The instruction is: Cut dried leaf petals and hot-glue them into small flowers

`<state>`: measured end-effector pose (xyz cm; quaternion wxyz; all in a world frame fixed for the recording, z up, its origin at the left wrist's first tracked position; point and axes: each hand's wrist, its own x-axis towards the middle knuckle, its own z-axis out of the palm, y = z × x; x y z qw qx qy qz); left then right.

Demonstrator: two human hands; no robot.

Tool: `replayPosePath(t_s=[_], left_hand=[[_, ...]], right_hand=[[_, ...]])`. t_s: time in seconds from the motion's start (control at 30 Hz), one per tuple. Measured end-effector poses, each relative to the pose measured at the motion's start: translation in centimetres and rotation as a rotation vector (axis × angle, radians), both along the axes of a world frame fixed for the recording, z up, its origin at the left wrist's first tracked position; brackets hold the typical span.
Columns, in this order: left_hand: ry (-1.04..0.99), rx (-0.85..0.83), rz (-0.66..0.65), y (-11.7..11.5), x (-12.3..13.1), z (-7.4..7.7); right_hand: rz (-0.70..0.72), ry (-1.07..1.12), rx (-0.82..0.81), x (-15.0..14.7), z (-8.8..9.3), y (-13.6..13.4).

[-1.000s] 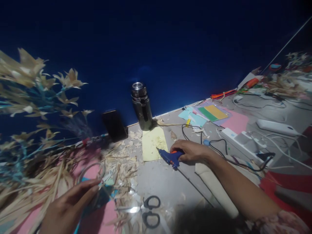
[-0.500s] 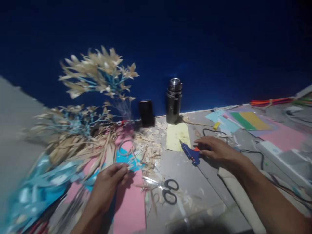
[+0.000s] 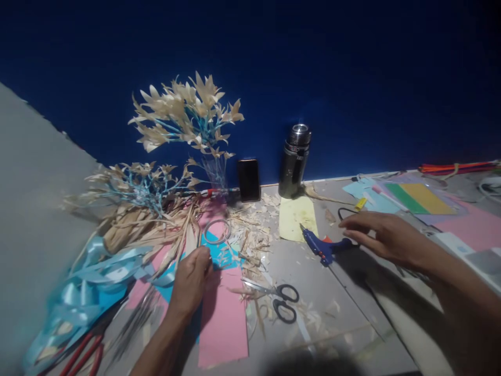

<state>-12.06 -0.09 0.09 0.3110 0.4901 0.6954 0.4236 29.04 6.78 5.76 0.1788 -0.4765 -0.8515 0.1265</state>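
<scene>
A blue glue gun (image 3: 321, 245) with an orange trigger lies on the table, its nozzle over a stained yellow paper (image 3: 295, 216). Just right of its handle hovers my right hand (image 3: 385, 237), fingers stretched and apart, holding nothing. My left hand (image 3: 190, 279) is closed in a pinch above the edge of a pink sheet (image 3: 225, 324); whatever sits between its fingertips is hidden. Black-handled scissors (image 3: 279, 297) lie between the hands with blades pointing left. Close beyond the left hand is a round ring (image 3: 217, 231) on blue and pink sheets.
Pale flowers on blue stems (image 3: 188, 112) stand at the back left. A phone (image 3: 249, 180) and a steel flask (image 3: 295, 162) are against the wall. Blue ribbon (image 3: 94, 282) and red-handled scissors (image 3: 84, 355) lie left, dry husk scraps (image 3: 254, 240) mid-table, coloured sheets (image 3: 422, 197) right.
My right hand has let go of the glue gun and lifted off to the right. My left hand stays closed near the pink sheet. The whole view has shifted slightly.
</scene>
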Motion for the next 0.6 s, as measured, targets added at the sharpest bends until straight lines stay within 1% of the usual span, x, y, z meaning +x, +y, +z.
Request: replayPosePath(t_s=[0.07, 0.1, 0.17, 0.23, 0.3, 0.37, 0.43, 0.5, 0.6], left_hand=[[0.048, 0.043, -0.042, 0.5, 0.4, 0.1], [0.067, 0.067, -0.063, 0.7, 0.6, 0.1], [0.083, 0.099, -0.089, 0.7, 1.0, 0.0], [0.055, 0.078, -0.154, 0.3, 1.2, -0.2], [0.025, 0.027, -0.240, -0.2, 1.2, -0.4], [0.054, -0.044, -0.281, -0.9, 1.1, -0.6], [0.111, -0.091, -0.255, -1.4, 1.1, -0.6], [0.150, -0.103, -0.249, -1.9, 1.2, -0.4], [0.222, -0.068, -0.362, -2.5, 1.3, 0.2]], right_hand=[[0.128, -0.071, -0.055, -3.2, 0.5, -2.0], [0.199, -0.110, -0.080, -5.0, 0.3, -3.1], [0.381, -0.187, -0.171, -8.5, -0.8, -5.2], [0.474, -0.252, -0.267, -10.9, -2.3, -6.5], [0.485, -0.293, -0.320, -12.0, -3.6, -6.9], [0.444, -0.305, -0.325, -12.1, -4.2, -6.7], [0.416, -0.275, -0.306, -11.8, -4.3, -6.3], [0.410, -0.205, -0.291, -11.4, -4.2, -6.1], [0.386, -0.085, -0.294, -10.9, -3.9, -6.0]])
